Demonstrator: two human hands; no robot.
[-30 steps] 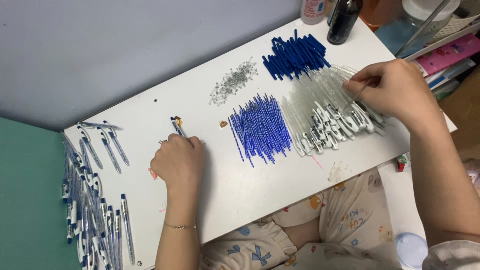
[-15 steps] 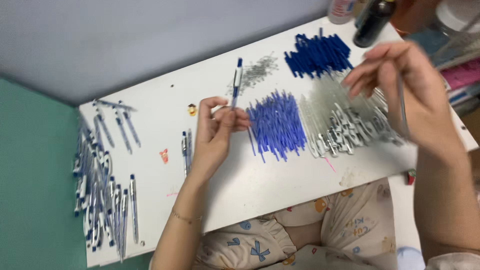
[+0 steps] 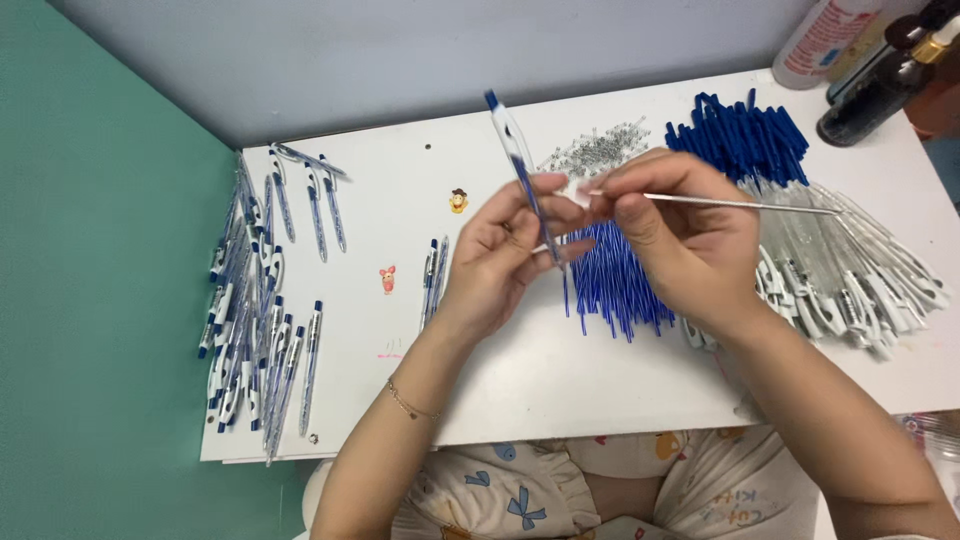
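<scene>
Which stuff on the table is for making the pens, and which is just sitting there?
For the pens: left hand holding a pen, right hand holding a clear barrel, refills, springs, blue caps, finished pens.
Just sitting: bottles, stickers.

Bottles (image 3: pixel 860 60): cut off by the upper right frame edge, tops unseen.
Refill pile (image 3: pixel 615 275): partly hidden behind both hands.
Springs (image 3: pixel 600 150): too small to tell apart.
Right forearm (image 3: pixel 860 440): runs out at the lower right corner.
</scene>
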